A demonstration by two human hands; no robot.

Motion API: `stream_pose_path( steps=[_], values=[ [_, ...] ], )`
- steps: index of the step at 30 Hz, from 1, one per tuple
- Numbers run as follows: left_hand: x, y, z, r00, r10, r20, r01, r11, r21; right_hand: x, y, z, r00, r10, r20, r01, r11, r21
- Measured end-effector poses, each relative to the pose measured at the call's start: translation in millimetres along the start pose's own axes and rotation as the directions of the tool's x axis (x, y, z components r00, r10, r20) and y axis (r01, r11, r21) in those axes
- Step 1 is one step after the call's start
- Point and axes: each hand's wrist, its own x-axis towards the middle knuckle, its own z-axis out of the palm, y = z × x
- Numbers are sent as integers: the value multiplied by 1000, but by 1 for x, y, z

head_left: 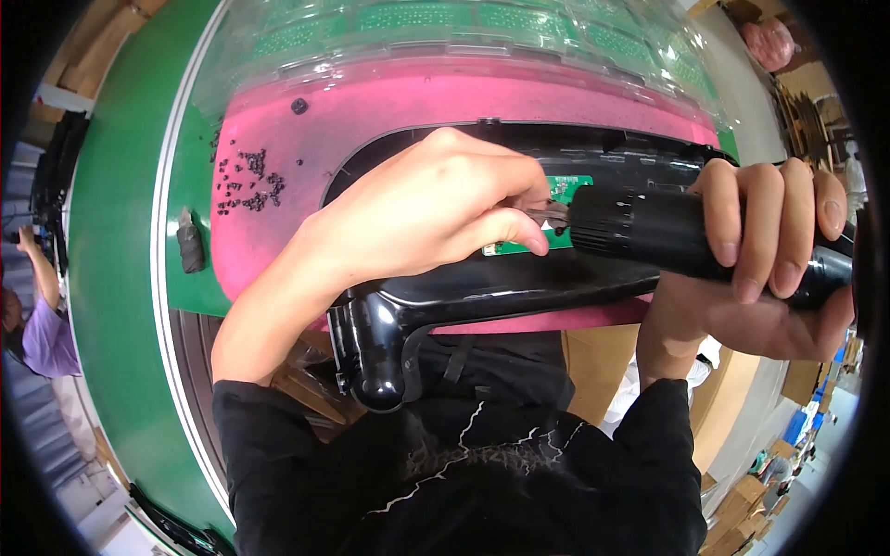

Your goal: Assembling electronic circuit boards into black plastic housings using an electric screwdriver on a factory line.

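Observation:
My right hand (769, 232) is wrapped round a black electric screwdriver (640, 222), held almost level with its ribbed nose toward the left. My left hand (454, 204) is closed at that nose, thumb and fingers pinched beside the bit (554, 215). Something small and dark shows at the fingertips, too small to name. Below both hands lies a long black plastic housing (547, 275), open side up, with a rounded stem at its lower left. A green circuit board (505, 248) sits inside it, partly hidden by my left hand and the screwdriver.
A pink mat (278, 120) lies under the housing on a green table (120, 250). Small black screws (250, 181) are scattered at its left, near a dark taped tool (190, 246). Clear plastic trays (519, 46) of green boards stand behind. Another person (46, 324) is at far left.

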Motion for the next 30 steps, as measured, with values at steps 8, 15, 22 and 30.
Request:
stream_pose_path(
  steps=[8,15,22,30],
  values=[
    [3,3,6,995,39,-97,-29,994,106,-3,-4,-12,986,-93,138,114,981,-156],
    [2,-1,7,985,140,-104,-114,969,220,1,2,-16,964,-116,240,166,965,-203],
    [-1,-4,8,989,116,-90,-100,980,170,4,3,-22,944,-104,312,173,964,-202],
    [1,-2,5,994,102,-41,-99,993,56,6,0,-24,925,-90,368,155,976,-151]
  ],
)
